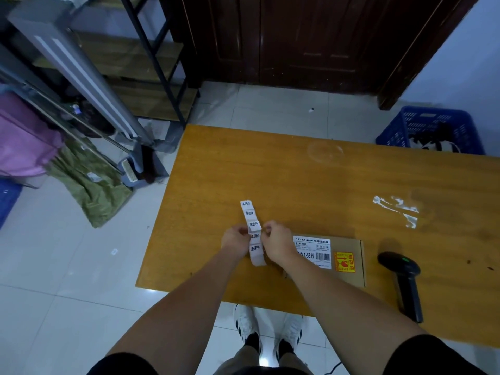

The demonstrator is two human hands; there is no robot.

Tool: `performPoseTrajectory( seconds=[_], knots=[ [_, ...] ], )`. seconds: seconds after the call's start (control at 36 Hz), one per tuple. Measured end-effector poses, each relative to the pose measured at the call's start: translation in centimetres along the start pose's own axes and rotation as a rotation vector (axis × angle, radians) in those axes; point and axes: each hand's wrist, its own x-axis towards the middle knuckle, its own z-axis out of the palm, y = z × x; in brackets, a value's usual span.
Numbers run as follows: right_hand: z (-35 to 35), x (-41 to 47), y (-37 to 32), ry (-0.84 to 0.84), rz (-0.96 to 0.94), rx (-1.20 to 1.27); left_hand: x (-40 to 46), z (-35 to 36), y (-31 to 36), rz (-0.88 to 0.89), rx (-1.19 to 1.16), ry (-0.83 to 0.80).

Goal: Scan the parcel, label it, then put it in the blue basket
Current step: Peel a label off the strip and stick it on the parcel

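Observation:
A flat brown cardboard parcel [349, 262] with a white printed label and an orange sticker lies near the front edge of the wooden table [270, 171]. A strip of white labels [250, 215] is held upright above the table, left of the parcel. My left hand [234, 239] pinches the strip from the left. My right hand [277, 239] pinches one label whose corner curls off the strip. The black barcode scanner [403, 277] lies on the table right of the parcel. The blue basket [397, 131] stands on the floor beyond the table's far right corner.
White tape scraps [396, 209] are stuck on the table's right part. A metal rack [81, 77], pink and green cloth [89, 185] and a dustpan [130, 171] crowd the floor to the left. A dark wooden door [311, 41] is behind the table.

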Motion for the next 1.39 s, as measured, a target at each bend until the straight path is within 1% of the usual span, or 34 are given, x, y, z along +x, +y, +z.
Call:
performPoseTrajectory(
  seconds=[0.11,0.31,0.39,0.56,0.69,0.86,0.97,1.06,1.08,1.11,1.14,1.19,1.22,1.25,1.28,1.39],
  knots=[
    [-0.1,0.5,-0.1,0.015,0.053,0.077,-0.2,0.1,-0.5,0.011,-0.051,-0.032],
    [0.1,0.3,-0.1,0.001,0.043,0.102,-0.3,0.0,-0.8,0.017,-0.084,-0.079],
    [0.3,0.2,-0.1,0.021,0.030,0.103,-0.3,-0.1,-1.0,0.022,-0.086,-0.081],
    [0.7,-0.1,0.2,-0.009,-0.044,0.036,-0.4,-0.7,-1.4,0.048,-0.056,-0.085],
    [0.7,0.1,0.5,0.038,-0.041,0.052,-0.6,-0.9,-1.5,0.086,0.052,-0.070],
    [-0.1,-0.3,0.4,0.188,-0.075,0.066,-0.5,-1.1,-1.7,0.088,0.256,-0.046],
    [-1.2,-1.0,0.5,0.209,-0.092,0.021,-1.1,-1.5,-1.7,0.068,0.433,-0.011],
    [-2.0,-1.6,0.5,0.190,-0.113,0.050,-1.9,-2.0,-1.2,0.066,0.546,0.073],
    [-2.3,-1.8,0.5,0.190,-0.123,0.047,-2.0,-2.1,-1.0,0.066,0.529,0.090],
    [-2.5,-2.0,0.5,0.196,-0.140,0.031,-2.1,-2.1,-0.6,0.063,0.464,0.081],
    [-2.8,-2.1,0.6,0.205,-0.159,0.009,-2.2,-2.1,0.0,0.049,0.338,0.049],
    [-3.3,-2.5,0.7,0.225,-0.189,-0.030,-2.7,-1.8,1.4,-0.023,-0.014,-0.047],
    [-3.6,-2.7,0.8,0.230,-0.203,-0.045,-3.1,-1.6,2.2,-0.055,-0.138,-0.076],
    [-3.8,-2.9,0.9,0.233,-0.214,-0.056,-3.5,-1.4,3.0,-0.064,-0.191,-0.096],
    [-4.2,-3.1,1.1,0.235,-0.218,-0.064,-3.9,-1.1,3.6,-0.055,-0.195,-0.113],
    [-5.7,-3.8,2.1,0.261,-0.194,-0.046,-4.8,0.5,5.4,0.024,-0.155,-0.145]
  ],
)
